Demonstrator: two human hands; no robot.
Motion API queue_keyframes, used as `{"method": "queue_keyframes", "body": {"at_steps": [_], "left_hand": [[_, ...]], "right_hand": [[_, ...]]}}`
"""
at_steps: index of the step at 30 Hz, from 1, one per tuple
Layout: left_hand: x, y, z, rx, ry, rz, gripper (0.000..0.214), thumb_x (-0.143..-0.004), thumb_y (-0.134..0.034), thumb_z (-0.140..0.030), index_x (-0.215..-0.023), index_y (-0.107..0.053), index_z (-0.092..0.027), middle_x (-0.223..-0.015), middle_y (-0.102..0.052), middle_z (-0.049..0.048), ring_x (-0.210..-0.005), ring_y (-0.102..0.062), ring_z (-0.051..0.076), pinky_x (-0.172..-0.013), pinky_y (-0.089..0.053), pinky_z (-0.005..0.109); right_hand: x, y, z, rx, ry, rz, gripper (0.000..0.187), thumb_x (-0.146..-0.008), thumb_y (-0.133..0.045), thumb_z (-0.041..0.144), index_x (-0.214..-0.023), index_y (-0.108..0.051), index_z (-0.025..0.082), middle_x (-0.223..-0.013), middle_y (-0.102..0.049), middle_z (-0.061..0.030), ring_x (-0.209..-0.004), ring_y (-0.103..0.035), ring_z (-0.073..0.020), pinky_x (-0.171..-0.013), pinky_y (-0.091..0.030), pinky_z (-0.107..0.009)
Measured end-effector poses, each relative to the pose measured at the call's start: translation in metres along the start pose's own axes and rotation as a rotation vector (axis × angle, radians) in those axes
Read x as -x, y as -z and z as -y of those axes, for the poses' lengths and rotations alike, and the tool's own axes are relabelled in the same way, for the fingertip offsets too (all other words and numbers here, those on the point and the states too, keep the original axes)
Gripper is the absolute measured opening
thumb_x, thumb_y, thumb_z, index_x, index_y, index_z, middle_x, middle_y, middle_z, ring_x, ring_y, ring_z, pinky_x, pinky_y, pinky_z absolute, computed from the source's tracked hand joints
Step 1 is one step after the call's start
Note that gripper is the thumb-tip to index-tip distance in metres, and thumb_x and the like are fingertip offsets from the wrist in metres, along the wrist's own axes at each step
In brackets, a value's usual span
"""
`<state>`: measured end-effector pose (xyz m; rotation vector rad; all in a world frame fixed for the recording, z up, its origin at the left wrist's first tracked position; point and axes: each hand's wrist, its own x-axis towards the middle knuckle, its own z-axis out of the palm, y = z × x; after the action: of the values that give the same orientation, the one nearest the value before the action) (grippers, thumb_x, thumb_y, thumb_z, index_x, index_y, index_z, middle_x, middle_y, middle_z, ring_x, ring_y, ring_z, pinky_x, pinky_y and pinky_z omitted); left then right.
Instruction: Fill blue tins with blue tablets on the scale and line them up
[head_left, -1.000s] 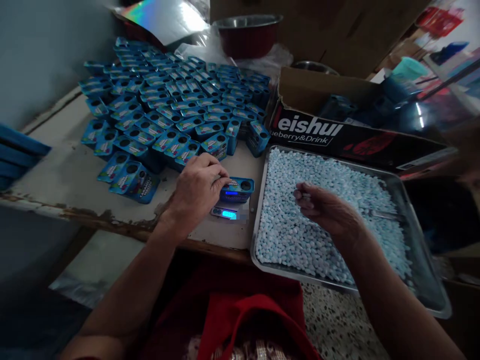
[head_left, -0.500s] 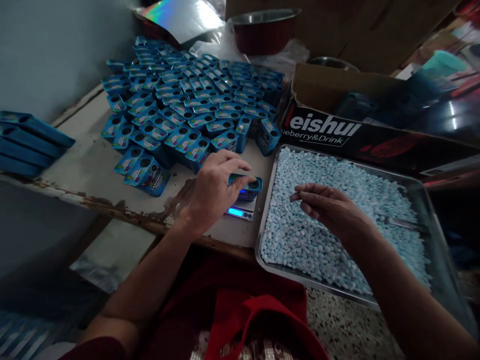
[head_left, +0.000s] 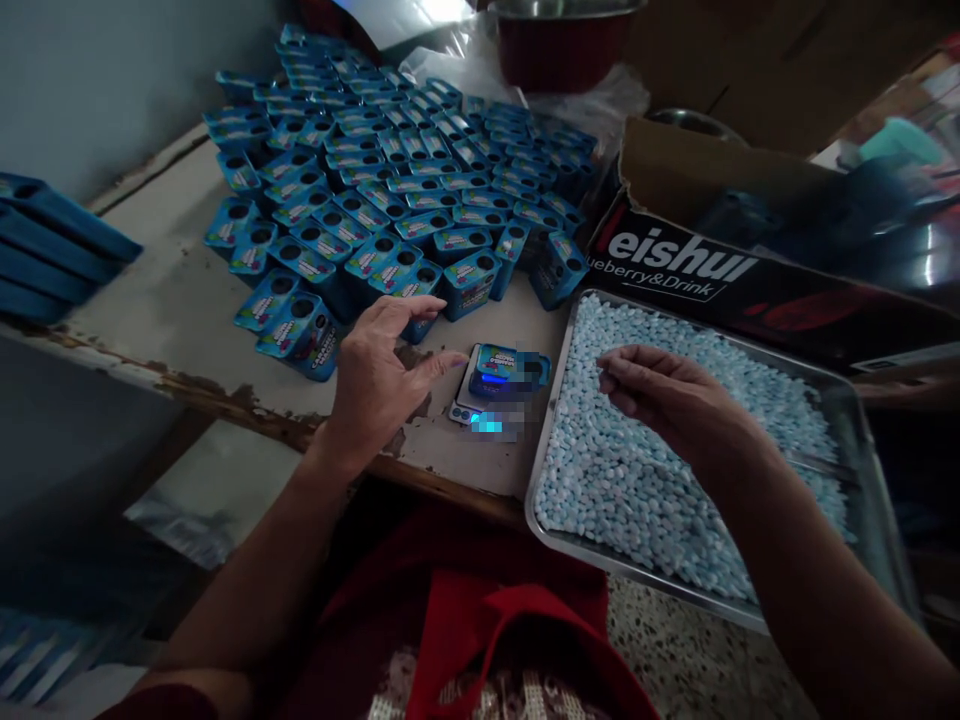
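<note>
A small blue tin (head_left: 507, 369) sits on a pocket scale (head_left: 487, 412) with a lit blue display, near the table's front edge. My left hand (head_left: 382, 372) hovers just left of the tin, fingers spread and empty, the forefinger pointing at the scale. My right hand (head_left: 667, 400) is held over a metal tray (head_left: 855, 420) full of pale blue tablets (head_left: 622, 480), its fingertips pinched together; what they hold is too small to make out.
Several rows of the same blue tins (head_left: 390, 190) cover the worn white table (head_left: 165, 300). An open cardboard box (head_left: 720, 250) stands behind the tray. A red bowl (head_left: 562, 40) sits at the back. Blue stacked boxes (head_left: 45, 250) lie at the left.
My left hand has let go of the tin on the scale and drawn back to the left, fingers opening. The right hand stays over the tray.
</note>
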<state>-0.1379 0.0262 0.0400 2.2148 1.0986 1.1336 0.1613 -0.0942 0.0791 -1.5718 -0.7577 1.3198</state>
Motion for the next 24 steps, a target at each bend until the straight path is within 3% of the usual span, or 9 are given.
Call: {"method": "queue_keyframes", "body": {"at_steps": [7, 10, 12, 14, 16, 19, 21, 24], "left_hand": [[0.012, -0.012, 0.008, 0.184, 0.180, 0.037, 0.074, -0.072, -0.099, -0.027, -0.136, -0.064, -0.026, -0.132, -0.072, 0.0051, -0.126, -0.069, 0.026, -0.111, -0.056, 0.044], [0.017, -0.026, 0.006, 0.251, 0.241, 0.105, 0.071, -0.073, -0.097, -0.026, -0.136, -0.063, -0.023, -0.133, -0.072, 0.0078, -0.126, -0.068, 0.026, -0.109, -0.056, 0.041], [0.018, -0.036, 0.005, 0.283, 0.261, 0.171, 0.071, -0.073, -0.096, -0.029, -0.136, -0.063, -0.022, -0.135, -0.071, 0.0090, -0.126, -0.068, 0.026, -0.107, -0.056, 0.040], [0.018, -0.047, 0.005, 0.301, 0.258, 0.225, 0.071, -0.073, -0.096, -0.030, -0.135, -0.063, -0.023, -0.136, -0.071, 0.0079, -0.123, -0.070, 0.026, -0.105, -0.056, 0.038], [0.016, -0.056, 0.004, 0.307, 0.246, 0.282, 0.061, -0.077, -0.092, -0.028, -0.132, -0.066, -0.024, -0.129, -0.075, 0.0047, -0.115, -0.073, 0.024, -0.100, -0.058, 0.035], [0.011, -0.063, -0.004, 0.274, 0.148, 0.302, 0.035, -0.088, -0.082, -0.023, -0.121, -0.070, -0.024, -0.110, -0.077, 0.0016, -0.102, -0.075, 0.021, -0.092, -0.059, 0.032], [0.006, -0.064, -0.016, 0.199, -0.073, 0.265, 0.027, -0.093, -0.073, -0.016, -0.119, -0.072, -0.024, -0.111, -0.077, 0.0028, -0.106, -0.073, 0.022, -0.098, -0.057, 0.034], [-0.001, -0.064, -0.037, 0.071, -0.481, 0.208, 0.033, -0.099, -0.062, -0.009, -0.124, -0.074, -0.027, -0.123, -0.075, 0.0056, -0.120, -0.068, 0.025, -0.115, -0.049, 0.044]], "right_hand": [[0.006, 0.021, 0.008, 0.173, 0.075, -0.050, 0.032, -0.079, -0.092, 0.050, -0.090, -0.079, 0.023, -0.081, -0.070, -0.0034, -0.069, -0.060, -0.0157, -0.063, -0.051, -0.028], [0.010, 0.038, 0.006, 0.442, 0.149, -0.066, 0.028, -0.085, -0.086, 0.052, -0.099, -0.084, 0.027, -0.104, -0.080, -0.0085, -0.100, -0.072, -0.0284, -0.093, -0.057, -0.045], [0.013, 0.045, 0.001, 0.699, 0.233, -0.110, 0.025, -0.088, -0.083, 0.052, -0.098, -0.087, 0.030, -0.129, -0.078, -0.0101, -0.127, -0.066, -0.0377, -0.115, -0.045, -0.059], [0.015, 0.042, -0.010, 0.773, 0.283, -0.168, 0.024, -0.089, -0.082, 0.051, -0.101, -0.088, 0.031, -0.142, -0.072, -0.0091, -0.139, -0.059, -0.0403, -0.122, -0.037, -0.062], [0.014, 0.027, -0.025, 0.509, 0.277, -0.209, 0.029, -0.092, -0.080, 0.052, -0.111, -0.085, 0.031, -0.138, -0.074, -0.0090, -0.135, -0.063, -0.0368, -0.117, -0.046, -0.059], [0.008, -0.005, -0.047, -0.117, 0.194, -0.215, 0.032, -0.095, -0.078, 0.053, -0.113, -0.080, 0.027, -0.113, -0.080, -0.0079, -0.110, -0.075, -0.0269, -0.099, -0.060, -0.045], [0.005, -0.025, -0.056, -0.411, 0.075, -0.153, 0.029, -0.100, -0.073, 0.049, -0.110, -0.077, 0.023, -0.102, -0.080, -0.0080, -0.096, -0.077, -0.0223, -0.093, -0.063, -0.039], [0.005, -0.038, -0.059, -0.700, -0.092, 0.023, 0.033, -0.110, -0.056, 0.045, -0.111, -0.075, 0.019, -0.104, -0.080, -0.0099, -0.091, -0.077, -0.0205, -0.093, -0.063, -0.038]]}}
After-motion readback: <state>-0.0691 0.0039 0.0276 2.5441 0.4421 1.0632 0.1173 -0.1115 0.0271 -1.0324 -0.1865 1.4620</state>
